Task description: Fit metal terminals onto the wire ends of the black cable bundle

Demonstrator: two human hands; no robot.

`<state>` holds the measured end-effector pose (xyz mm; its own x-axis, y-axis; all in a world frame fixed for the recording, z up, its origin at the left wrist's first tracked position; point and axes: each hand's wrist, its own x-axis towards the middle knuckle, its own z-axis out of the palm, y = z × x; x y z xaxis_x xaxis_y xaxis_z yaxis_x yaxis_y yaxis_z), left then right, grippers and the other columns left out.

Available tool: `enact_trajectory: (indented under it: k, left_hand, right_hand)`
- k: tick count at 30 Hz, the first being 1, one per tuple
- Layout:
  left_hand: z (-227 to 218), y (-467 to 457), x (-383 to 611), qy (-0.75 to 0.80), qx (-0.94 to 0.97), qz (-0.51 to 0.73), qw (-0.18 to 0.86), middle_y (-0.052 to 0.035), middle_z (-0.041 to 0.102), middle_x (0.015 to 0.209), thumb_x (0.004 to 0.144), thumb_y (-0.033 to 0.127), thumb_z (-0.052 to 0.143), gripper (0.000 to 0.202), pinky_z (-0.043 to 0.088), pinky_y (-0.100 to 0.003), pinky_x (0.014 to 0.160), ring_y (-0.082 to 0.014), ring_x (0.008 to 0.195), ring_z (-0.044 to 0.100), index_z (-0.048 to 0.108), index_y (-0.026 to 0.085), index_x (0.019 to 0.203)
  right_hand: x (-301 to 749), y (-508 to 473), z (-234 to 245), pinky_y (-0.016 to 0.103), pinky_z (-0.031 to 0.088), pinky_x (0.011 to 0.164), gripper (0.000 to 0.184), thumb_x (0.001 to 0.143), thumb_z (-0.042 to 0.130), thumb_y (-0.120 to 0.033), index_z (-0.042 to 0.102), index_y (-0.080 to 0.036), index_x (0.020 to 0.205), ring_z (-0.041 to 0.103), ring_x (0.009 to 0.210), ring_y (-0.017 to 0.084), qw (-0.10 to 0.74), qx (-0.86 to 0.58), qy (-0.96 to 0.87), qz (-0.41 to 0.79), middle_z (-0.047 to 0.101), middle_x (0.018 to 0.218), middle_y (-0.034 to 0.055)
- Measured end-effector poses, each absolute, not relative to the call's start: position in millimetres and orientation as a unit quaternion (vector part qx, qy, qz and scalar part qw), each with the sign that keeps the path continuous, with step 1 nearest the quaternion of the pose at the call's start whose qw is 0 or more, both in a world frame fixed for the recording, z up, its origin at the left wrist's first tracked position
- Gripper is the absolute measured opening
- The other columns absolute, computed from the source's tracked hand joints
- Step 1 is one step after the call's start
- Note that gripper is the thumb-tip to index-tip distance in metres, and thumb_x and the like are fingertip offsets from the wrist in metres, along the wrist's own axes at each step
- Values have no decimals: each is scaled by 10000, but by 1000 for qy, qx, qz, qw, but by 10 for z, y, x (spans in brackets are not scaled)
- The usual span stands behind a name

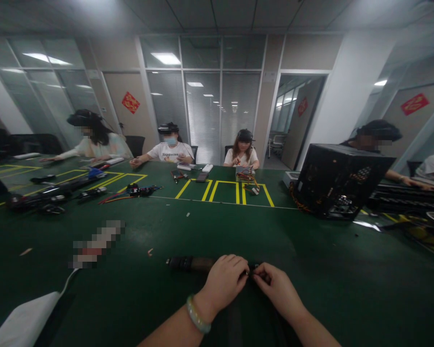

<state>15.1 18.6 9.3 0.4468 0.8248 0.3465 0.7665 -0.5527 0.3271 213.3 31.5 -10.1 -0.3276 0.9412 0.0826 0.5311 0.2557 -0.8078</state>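
A dark, rod-shaped tool (202,264) lies across the green table in front of me. Its left end narrows to a small metal tip, and its exact kind is unclear. Around its right part my left hand (226,279) is closed, with a bangle on the wrist. Just right of it, my right hand (277,289) has thumb and forefinger pinched together at the tool's right end. Whatever small thing is in that pinch is mostly hidden by the fingers. Both hands are close together, nearly touching.
A black computer case (342,183) stands at the right. Cabled parts (137,190) and a long black assembly (63,190) lie at the left. A white device (27,320) with a cord is at the lower left. Several people sit across the table (188,236).
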Motion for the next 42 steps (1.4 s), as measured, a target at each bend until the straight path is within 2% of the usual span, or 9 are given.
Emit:
enact_trajectory:
  k: [4, 13, 32, 42]
  left_hand:
    - [64, 189, 136, 449, 849, 268, 79, 28, 644, 1077, 846, 164, 637, 147, 398, -329, 910, -169, 1011, 558, 619, 245, 968]
    - [14, 202, 130, 441, 849, 281, 79, 15, 644, 1079, 857, 164, 623, 151, 401, -341, 909, -178, 1010, 560, 628, 248, 983]
    - [85, 173, 125, 436, 852, 279, 76, -4, 639, 1067, 857, 134, 596, 153, 404, -352, 910, -188, 1005, 559, 614, 227, 978]
    - [41, 183, 120, 439, 855, 270, 56, -2, 641, 1050, 868, 194, 621, 117, 413, -332, 890, -182, 1003, 563, 620, 229, 980]
  right_hand:
    - [2127, 314, -123, 228, 438, 658, 94, 850, 598, -292, 657, -219, 857, 625, 741, 164, 295, -515, -738, 322, 682, 814, -9]
    - [2093, 279, -119, 243, 435, 695, 84, 852, 574, -248, 657, -237, 852, 614, 777, 168, 302, -513, -769, 235, 660, 857, -4]
    - [2080, 249, -43, 247, 433, 659, 95, 848, 564, -269, 654, -237, 850, 616, 761, 173, 279, -529, -767, 234, 665, 851, -1]
    - [2086, 229, -56, 246, 424, 665, 96, 868, 557, -264, 649, -238, 862, 614, 759, 163, 287, -526, -773, 209, 659, 845, -10]
